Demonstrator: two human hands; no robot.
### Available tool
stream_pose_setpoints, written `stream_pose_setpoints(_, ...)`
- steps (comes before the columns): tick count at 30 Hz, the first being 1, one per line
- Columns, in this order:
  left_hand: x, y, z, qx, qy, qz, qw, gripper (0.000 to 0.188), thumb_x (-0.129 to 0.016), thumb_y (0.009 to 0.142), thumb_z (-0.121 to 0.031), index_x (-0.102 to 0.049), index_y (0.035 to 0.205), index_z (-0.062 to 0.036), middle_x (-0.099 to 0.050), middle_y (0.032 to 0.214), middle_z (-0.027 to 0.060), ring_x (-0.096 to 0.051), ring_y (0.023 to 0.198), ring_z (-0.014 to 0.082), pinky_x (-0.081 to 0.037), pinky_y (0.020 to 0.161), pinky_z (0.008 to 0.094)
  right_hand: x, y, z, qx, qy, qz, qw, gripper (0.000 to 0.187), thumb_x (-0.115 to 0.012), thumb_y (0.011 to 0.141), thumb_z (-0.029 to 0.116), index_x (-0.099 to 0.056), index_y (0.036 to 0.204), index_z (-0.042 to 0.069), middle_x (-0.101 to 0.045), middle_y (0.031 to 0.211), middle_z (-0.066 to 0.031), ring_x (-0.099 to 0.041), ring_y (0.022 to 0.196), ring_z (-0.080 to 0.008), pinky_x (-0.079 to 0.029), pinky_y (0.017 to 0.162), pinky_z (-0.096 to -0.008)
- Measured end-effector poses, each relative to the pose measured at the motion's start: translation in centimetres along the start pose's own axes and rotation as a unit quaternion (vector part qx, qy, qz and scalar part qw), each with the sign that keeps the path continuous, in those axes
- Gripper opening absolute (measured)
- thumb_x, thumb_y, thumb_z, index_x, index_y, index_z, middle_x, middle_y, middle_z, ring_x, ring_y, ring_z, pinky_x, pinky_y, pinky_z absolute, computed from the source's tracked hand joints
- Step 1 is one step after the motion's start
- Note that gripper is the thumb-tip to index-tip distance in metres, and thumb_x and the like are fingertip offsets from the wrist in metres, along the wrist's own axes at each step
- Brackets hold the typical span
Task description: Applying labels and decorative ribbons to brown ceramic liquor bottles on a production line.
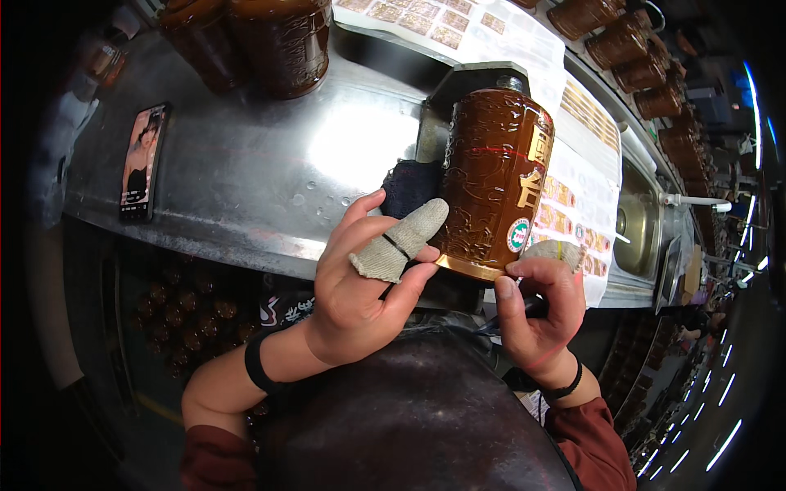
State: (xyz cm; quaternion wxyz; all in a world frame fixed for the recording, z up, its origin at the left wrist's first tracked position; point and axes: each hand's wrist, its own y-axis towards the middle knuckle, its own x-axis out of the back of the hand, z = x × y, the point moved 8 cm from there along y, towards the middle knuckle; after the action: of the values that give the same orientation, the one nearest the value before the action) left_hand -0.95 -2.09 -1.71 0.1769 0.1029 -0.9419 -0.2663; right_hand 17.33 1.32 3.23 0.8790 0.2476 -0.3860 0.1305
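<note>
A brown glossy embossed bottle (491,164) lies on its side in a dark metal cradle (483,72), its neck pointing away from me. Gold characters and a round green-and-white sticker (518,236) mark its right side. Along the near base edge runs a thin gold strip (471,268). My left hand (360,286) pinches the strip's left end between thumb and a finger, while its index finger, in a grey cloth finger cover (409,233), rests against the bottle. At the right end, my right hand (544,303) pinches the strip; its index finger also wears a cloth cover (557,252).
A dark cloth pad (408,188) sits left of the bottle. Sticker sheets (573,188) cover the bench to the right, beside a sink (643,221). Larger brown bottles (282,45) stand far left; a phone (146,164) lies on the metal bench. More bottles (618,41) line the far right.
</note>
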Motion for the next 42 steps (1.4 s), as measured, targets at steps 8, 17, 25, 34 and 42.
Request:
stream_pose_setpoints(8, 0.9, 1.4, -1.4, -0.038, 0.017, -0.004, 0.999, 0.035, -0.075, 0.077, 0.005, -0.067, 0.111, 0.0008, -0.072, 0.096, 0.0064, -0.067, 0.091, 0.0217, -0.038, 0.109, 0.0601, 0.3, 0.3, 0.8, 0.045, -0.021, -0.005, 0.999, 0.017, -0.078, 0.079, 0.001, -0.069, 0.093, 0.002, -0.069, 0.083, -0.0067, -0.063, 0.069, -0.0192, -0.048, 0.063, -0.0294)
stream_pose_setpoints(17, 0.6, 4.6, -3.5, -0.094, 0.026, 0.031, 0.995, 0.023, -0.078, 0.077, 0.0, -0.071, 0.099, -0.0021, -0.07, 0.095, 0.0079, -0.066, 0.088, 0.0209, -0.038, 0.11, 0.0614, -0.2, 2.1, 3.0, 0.084, -0.001, 0.016, 0.996, 0.023, -0.082, 0.071, 0.001, -0.071, 0.091, 0.002, -0.068, 0.083, -0.0091, -0.061, 0.068, -0.0207, -0.048, 0.059, -0.03)
stream_pose_setpoints(25, 0.2, 4.6, -2.0, -0.077, 0.066, 0.047, 0.994, 0.035, -0.075, 0.081, -0.002, -0.068, 0.116, 0.0001, -0.072, 0.096, 0.0082, -0.067, 0.095, 0.0251, -0.037, 0.112, 0.0548, -0.1, 2.4, 2.1, 0.03, 0.023, 0.015, 0.999, 0.012, -0.077, 0.075, -0.001, -0.069, 0.083, 0.003, -0.066, 0.078, -0.0079, -0.059, 0.065, -0.0186, -0.046, 0.058, -0.0294)
stream_pose_setpoints(34, -1.9, 0.5, 2.5, 0.236, -0.141, 0.089, 0.957, 0.081, -0.075, 0.088, -0.016, -0.031, 0.151, 0.0073, -0.042, 0.148, 0.0242, -0.04, 0.138, 0.0322, -0.029, 0.117, 0.0421, -0.2, 2.1, 0.3, -0.077, 0.119, 0.037, 0.989, 0.007, -0.073, 0.083, 0.001, -0.066, 0.084, 0.001, -0.067, 0.081, -0.0054, -0.058, 0.072, -0.013, -0.045, 0.067, -0.0264)
stream_pose_setpoints(42, -2.4, 0.2, 2.2, 0.207, -0.105, 0.13, 0.964, 0.088, -0.077, 0.086, -0.023, -0.028, 0.152, 0.0083, -0.034, 0.152, 0.0274, -0.028, 0.145, 0.0389, -0.027, 0.119, 0.0449, -0.1, 2.0, 0.2, -0.059, 0.095, 0.041, 0.993, 0.01, -0.074, 0.085, 0.004, -0.065, 0.086, 0.0, -0.065, 0.081, -0.0035, -0.055, 0.073, -0.0096, -0.043, 0.068, -0.0235)
